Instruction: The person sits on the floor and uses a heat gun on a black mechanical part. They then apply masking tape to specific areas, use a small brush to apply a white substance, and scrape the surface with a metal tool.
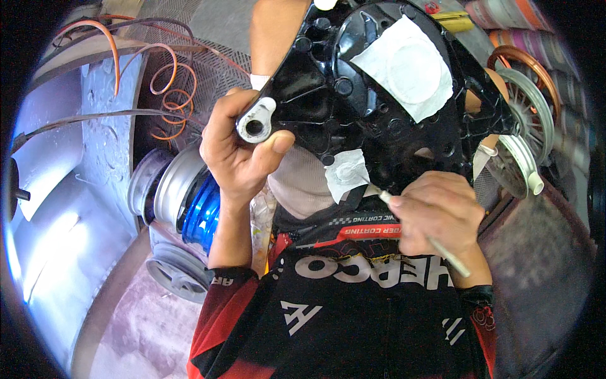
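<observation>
My left hand [243, 148] is closed round the edge of a glossy black engine casing [309, 91], fingers and thumb on either side of its bare metal lug [257, 119]. White masking tape covers part of the casing: a large patch [413, 69] with a round outline pressed through it, and a small patch [346, 175] at the near edge. Pinched in my right hand [439, 215] is a slim, pale-handled craft knife [449, 256]. Its tip meets the right edge of the small patch. The casing rests above my lap, tilted toward me.
Left of me stand several wheel rims, among them a silver rim [173, 180], a blue rim [203, 211] and a grey rim [178, 271]. An orange coiled hose [172, 101] hangs at the upper left. More wheels [530, 114] and striped rolls [530, 47] lie on the right.
</observation>
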Available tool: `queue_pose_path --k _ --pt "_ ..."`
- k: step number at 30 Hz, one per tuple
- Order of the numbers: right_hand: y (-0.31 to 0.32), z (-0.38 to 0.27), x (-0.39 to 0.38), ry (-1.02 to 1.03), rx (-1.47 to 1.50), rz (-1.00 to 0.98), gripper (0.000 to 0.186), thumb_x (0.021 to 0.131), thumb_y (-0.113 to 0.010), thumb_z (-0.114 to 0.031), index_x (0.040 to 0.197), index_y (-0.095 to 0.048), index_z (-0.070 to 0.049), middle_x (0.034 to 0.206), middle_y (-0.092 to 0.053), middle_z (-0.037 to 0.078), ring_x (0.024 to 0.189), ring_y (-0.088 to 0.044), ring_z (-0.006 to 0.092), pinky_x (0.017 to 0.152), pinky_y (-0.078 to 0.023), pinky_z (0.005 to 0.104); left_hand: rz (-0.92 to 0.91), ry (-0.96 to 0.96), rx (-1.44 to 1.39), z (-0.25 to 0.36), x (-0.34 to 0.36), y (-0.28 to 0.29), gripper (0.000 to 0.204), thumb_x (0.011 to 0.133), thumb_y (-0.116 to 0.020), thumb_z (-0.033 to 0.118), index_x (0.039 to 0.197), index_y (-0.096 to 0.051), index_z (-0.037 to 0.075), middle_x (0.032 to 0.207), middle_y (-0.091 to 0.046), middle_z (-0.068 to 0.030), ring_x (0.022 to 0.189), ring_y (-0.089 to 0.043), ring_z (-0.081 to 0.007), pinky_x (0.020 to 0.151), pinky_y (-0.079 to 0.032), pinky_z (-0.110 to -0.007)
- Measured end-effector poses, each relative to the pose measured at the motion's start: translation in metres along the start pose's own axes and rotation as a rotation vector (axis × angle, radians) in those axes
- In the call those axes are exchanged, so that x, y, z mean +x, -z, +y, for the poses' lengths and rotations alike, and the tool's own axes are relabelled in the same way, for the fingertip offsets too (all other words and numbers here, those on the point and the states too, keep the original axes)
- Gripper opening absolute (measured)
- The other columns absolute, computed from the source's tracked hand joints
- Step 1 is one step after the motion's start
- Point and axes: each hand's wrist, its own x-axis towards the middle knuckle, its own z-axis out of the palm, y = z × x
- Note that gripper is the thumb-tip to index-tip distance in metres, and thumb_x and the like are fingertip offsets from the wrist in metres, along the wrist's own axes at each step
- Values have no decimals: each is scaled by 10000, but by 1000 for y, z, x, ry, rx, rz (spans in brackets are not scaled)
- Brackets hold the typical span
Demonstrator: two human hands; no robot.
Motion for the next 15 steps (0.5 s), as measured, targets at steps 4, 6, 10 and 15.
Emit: queue_pose_path --k 4,6,10,15 --pt "4 -1 10 -129 128 20 135 691 -724 26 818 -686 1 629 -600 77 512 -609 205 468 -497 301 -18 15 -19 1 1 0 463 715 -855 188 1018 -602 -56 867 -587 -56 750 -506 -114 676 -417 -231" --pt "10 -2 18 -136 141 -56 167 663 -720 51 819 -685 2 652 -618 81 515 -610 206 470 -499 303 -25 6 -3 1 1 1 467 711 -856 182 1022 -606 -60 868 -600 -62 754 -522 -117 684 -427 -235" --pt "13 1 26 -96 107 -153 109 722 -713 -11 828 -686 2 647 -621 76 518 -619 198 453 -492 295 -43 -22 32 0 2 2 465 697 -860 172 1024 -619 -53 870 -617 -66 756 -540 -116 686 -438 -237" --pt "12 5 24 -90 83 -173 85 740 -710 -30 816 -690 3 646 -628 74 525 -627 190 449 -495 292 -46 4 43 1 2 3 458 684 -857 148 1024 -621 -48 847 -615 -64 750 -543 -119 680 -440 -240"
